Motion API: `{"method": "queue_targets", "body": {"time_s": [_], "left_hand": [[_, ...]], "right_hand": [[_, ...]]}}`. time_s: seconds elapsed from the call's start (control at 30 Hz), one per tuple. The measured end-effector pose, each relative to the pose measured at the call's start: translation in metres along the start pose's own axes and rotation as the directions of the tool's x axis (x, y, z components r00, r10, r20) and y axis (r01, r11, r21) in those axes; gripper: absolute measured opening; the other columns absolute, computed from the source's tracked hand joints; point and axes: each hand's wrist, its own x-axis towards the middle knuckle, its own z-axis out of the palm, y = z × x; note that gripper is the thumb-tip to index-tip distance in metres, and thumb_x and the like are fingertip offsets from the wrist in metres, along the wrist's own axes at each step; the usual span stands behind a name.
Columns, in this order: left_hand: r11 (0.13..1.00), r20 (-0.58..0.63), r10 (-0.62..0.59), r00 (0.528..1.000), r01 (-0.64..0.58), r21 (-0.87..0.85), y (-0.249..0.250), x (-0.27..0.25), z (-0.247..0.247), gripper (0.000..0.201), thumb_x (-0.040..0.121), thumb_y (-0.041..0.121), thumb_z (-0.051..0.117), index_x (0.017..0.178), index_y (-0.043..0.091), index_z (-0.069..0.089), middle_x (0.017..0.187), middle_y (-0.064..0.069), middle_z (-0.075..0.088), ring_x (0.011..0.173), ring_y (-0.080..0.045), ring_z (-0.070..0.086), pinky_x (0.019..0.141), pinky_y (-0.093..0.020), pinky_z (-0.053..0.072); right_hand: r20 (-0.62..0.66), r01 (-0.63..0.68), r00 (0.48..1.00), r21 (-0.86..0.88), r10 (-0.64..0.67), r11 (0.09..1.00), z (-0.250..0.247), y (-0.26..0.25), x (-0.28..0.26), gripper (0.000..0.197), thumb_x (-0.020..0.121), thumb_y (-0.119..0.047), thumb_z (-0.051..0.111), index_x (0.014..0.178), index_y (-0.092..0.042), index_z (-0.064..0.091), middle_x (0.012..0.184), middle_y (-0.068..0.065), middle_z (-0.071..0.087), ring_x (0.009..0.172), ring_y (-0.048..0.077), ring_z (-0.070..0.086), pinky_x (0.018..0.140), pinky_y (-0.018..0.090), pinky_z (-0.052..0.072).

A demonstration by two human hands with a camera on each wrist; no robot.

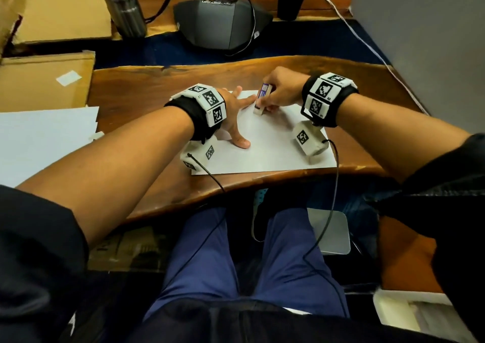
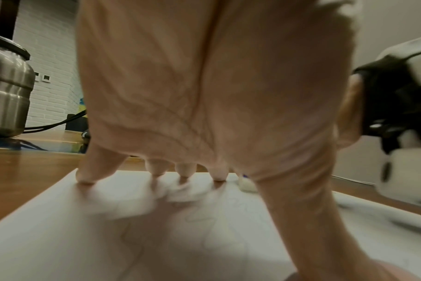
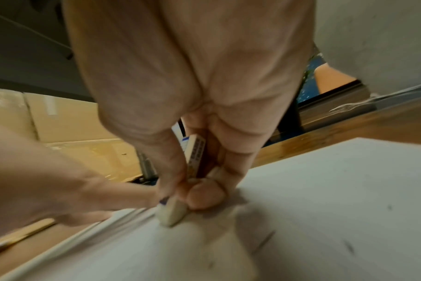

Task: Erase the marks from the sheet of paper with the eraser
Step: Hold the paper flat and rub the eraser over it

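Observation:
A white sheet of paper (image 1: 273,146) lies on the wooden desk near its front edge. My left hand (image 1: 236,114) lies spread on the sheet's left part, fingertips (image 2: 85,178) and thumb pressing it flat. My right hand (image 1: 280,93) grips a white eraser (image 1: 262,98) in a blue and white sleeve, held upright. The eraser's bare tip (image 3: 171,213) touches the paper near its far edge, close to my left index finger. Faint pencil squiggles (image 2: 204,218) show on the sheet under my left palm. Short dark marks (image 3: 349,249) lie near the right hand.
The wooden desk (image 1: 157,85) has a wavy front edge. More white sheets (image 1: 44,138) lie at the left beside cardboard boxes (image 1: 44,80). A steel bottle (image 1: 123,4), a grey conference phone (image 1: 220,22) and a dark plant pot (image 1: 290,1) stand behind.

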Motion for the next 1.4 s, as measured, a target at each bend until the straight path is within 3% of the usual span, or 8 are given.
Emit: {"method": "queue_targets", "body": {"time_s": [0.1, 0.27, 0.43, 0.6, 0.87, 1.07, 1.23, 1.4], "left_hand": [[1.0, 0.02, -0.014, 1.0, 0.014, -0.02, 0.001, -0.002, -0.001, 0.138, 0.049, 0.082, 0.071, 0.147, 0.048, -0.019, 0.162, 0.005, -0.02, 0.15, -0.03, -0.002, 0.117, -0.059, 0.014], [1.0, 0.001, -0.005, 1.0, 0.005, -0.003, 0.0, -0.003, -0.001, 0.135, 0.052, 0.081, 0.07, 0.148, 0.046, -0.018, 0.162, 0.004, -0.019, 0.15, -0.031, -0.001, 0.117, -0.058, 0.015], [1.0, 0.008, -0.01, 1.0, 0.01, 0.017, 0.002, -0.002, -0.002, 0.138, 0.049, 0.082, 0.072, 0.15, 0.045, -0.015, 0.162, 0.004, -0.018, 0.15, -0.034, 0.005, 0.115, -0.059, 0.022], [0.999, 0.005, -0.006, 1.0, 0.006, 0.038, 0.003, -0.002, -0.003, 0.135, 0.053, 0.081, 0.071, 0.149, 0.045, -0.017, 0.163, 0.001, -0.018, 0.149, -0.035, 0.009, 0.115, -0.057, 0.023], [0.999, -0.005, 0.001, 1.0, 0.0, 0.05, 0.002, -0.003, -0.003, 0.135, 0.053, 0.082, 0.07, 0.15, 0.044, -0.016, 0.163, 0.0, -0.015, 0.148, -0.037, 0.014, 0.114, -0.056, 0.026], [0.999, -0.001, -0.007, 1.0, 0.007, 0.054, 0.004, -0.003, -0.003, 0.135, 0.053, 0.081, 0.071, 0.149, 0.045, -0.017, 0.163, 0.001, -0.016, 0.148, -0.036, 0.014, 0.113, -0.055, 0.029], [0.998, 0.002, -0.002, 1.0, 0.002, 0.059, 0.001, 0.0, -0.002, 0.138, 0.048, 0.085, 0.069, 0.149, 0.046, -0.018, 0.163, 0.001, -0.017, 0.149, -0.036, 0.011, 0.114, -0.057, 0.026], [0.998, 0.0, -0.009, 1.0, 0.009, 0.062, 0.005, -0.003, -0.002, 0.135, 0.054, 0.082, 0.069, 0.148, 0.045, -0.02, 0.162, 0.0, -0.019, 0.149, -0.035, 0.009, 0.113, -0.055, 0.024]], "right_hand": [[-0.136, -0.047, 0.989, 0.071, 0.056, 0.996, -0.001, 0.0, 0.006, 0.022, 0.087, -0.025, 0.074, 0.102, -0.01, 0.068, 0.091, 0.006, 0.073, 0.079, 0.016, 0.072, 0.071, 0.028, 0.06], [0.052, 0.029, 0.998, -0.012, -0.029, 0.999, 0.007, -0.002, -0.004, 0.021, 0.088, -0.026, 0.074, 0.101, -0.01, 0.069, 0.09, 0.004, 0.073, 0.08, 0.016, 0.071, 0.072, 0.026, 0.058], [-0.129, -0.012, 0.992, 0.012, 0.014, 1.0, -0.003, -0.003, 0.005, 0.018, 0.088, -0.025, 0.073, 0.1, -0.013, 0.068, 0.085, 0.001, 0.072, 0.066, 0.007, 0.066, 0.052, 0.016, 0.048], [0.062, 0.056, 0.997, -0.073, -0.051, 0.996, 0.002, -0.001, -0.002, 0.018, 0.089, -0.027, 0.072, 0.101, -0.013, 0.069, 0.089, 0.001, 0.073, 0.075, 0.01, 0.069, 0.064, 0.021, 0.053], [0.095, 0.121, 0.99, -0.185, -0.105, 0.975, 0.001, -0.004, -0.003, 0.022, 0.09, -0.03, 0.07, 0.104, -0.012, 0.07, 0.092, 0.002, 0.074, 0.083, 0.015, 0.07, 0.076, 0.027, 0.056], [-0.018, 0.1, 0.994, -0.134, -0.103, 0.986, -0.003, -0.003, 0.0, 0.025, 0.091, -0.027, 0.07, 0.108, -0.009, 0.069, 0.096, 0.005, 0.073, 0.078, 0.013, 0.068, 0.061, 0.019, 0.052], [0.18, 0.159, 0.976, -0.226, -0.119, 0.961, 0.0, -0.003, -0.008, 0.021, 0.09, -0.032, 0.071, 0.103, -0.017, 0.067, 0.091, -0.002, 0.071, 0.078, 0.01, 0.066, 0.063, 0.02, 0.049], [-0.001, 0.094, 0.995, -0.18, -0.096, 0.979, -0.007, -0.001, 0.0, 0.019, 0.089, -0.031, 0.071, 0.1, -0.015, 0.068, 0.093, 0.002, 0.075, 0.083, 0.016, 0.07, 0.073, 0.028, 0.056]]}}
